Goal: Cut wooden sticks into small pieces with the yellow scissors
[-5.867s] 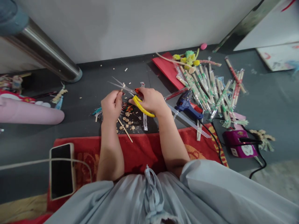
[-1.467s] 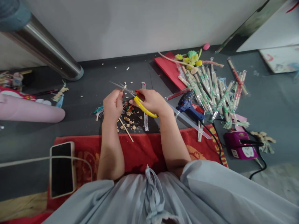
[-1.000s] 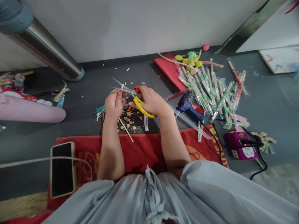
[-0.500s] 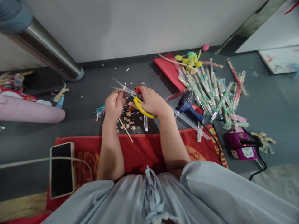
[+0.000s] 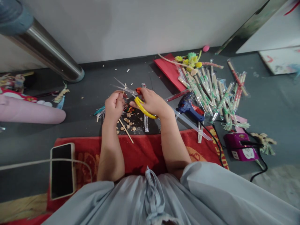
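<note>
R hand (image 5: 153, 103) is wrapped round the yellow handles of the scissors (image 5: 140, 104), fingers through/over the loops & clamped on them; blades are parted, tips pointing up-left toward the wall. L hand (image 5: 114, 104) sits just beside, fingers pinched together on a thin wooden stick (image 5: 126, 130), whose top end reaches the open blades at the fingertips; its lower end slants down-right & stops right at the edge of the red mat (image 5: 140, 153). Both hands are over the dark floor (image 5: 93, 90), w/ a scatter of small wood offcuts (image 5: 128, 120) directly under them. A clear glue stick (image 5: 146, 122) lies upright-ish in view just under the R hand.

Room to move: L of the L hand the floor is mostly open out to the pink roll (image 5: 30, 112) & the steel post (image 5: 53, 59), only a few bits near the wrist. Ahead there's a strip of floor up to the wall edge. R side is tight: blue glue gun (image 5: 188, 107) near the R wrist, a long clear rod (image 5: 192, 123) running down-right from under the forearm, then a pile of wrapped chopsticks (image 5: 211, 90) & a red card (image 5: 170, 70) behind it. Purple power strip (image 5: 240, 145) sits well apart at far R, its black cord crossing the mat's R edge. Phone (image 5: 62, 170) lies on the mat's L edge, white cable over it, well apart from both hands.
</note>
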Demonstrator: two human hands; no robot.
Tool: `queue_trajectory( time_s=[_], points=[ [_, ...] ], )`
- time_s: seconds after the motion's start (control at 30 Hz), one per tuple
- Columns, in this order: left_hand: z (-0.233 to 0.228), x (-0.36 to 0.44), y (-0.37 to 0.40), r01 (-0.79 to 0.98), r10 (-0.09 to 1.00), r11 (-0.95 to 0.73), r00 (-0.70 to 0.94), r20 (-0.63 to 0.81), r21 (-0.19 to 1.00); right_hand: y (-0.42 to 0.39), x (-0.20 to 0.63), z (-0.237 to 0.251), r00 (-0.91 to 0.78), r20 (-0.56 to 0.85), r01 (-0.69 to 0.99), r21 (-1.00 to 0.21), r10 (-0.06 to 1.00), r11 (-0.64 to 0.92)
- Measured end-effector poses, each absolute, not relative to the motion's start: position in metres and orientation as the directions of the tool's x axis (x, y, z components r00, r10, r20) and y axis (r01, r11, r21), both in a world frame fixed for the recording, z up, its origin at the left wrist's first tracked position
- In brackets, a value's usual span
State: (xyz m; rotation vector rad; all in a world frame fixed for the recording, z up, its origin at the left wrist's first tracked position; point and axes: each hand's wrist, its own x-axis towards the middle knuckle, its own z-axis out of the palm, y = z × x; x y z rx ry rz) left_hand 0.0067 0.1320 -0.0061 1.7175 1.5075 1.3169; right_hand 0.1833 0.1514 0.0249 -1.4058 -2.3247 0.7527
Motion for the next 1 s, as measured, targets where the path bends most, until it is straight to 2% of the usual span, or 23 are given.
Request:
queue_trajectory(
  time_s=[0.47,1.0],
  points=[
    [-0.0048,0.0081,0.1324,0.46,0.953,-0.217,-0.09,0.289,0.861,0.1505,0.1823,0.0281,-0.471,-0.026,0.742,-0.552,0.882,0.38],
    [-0.0068,0.0069,0.1322,0.454,0.954,-0.215,-0.091,0.285,0.865,0.152,0.1833,0.0277,-0.467,-0.045,0.738,-0.57,0.883,0.361]
  ],
)
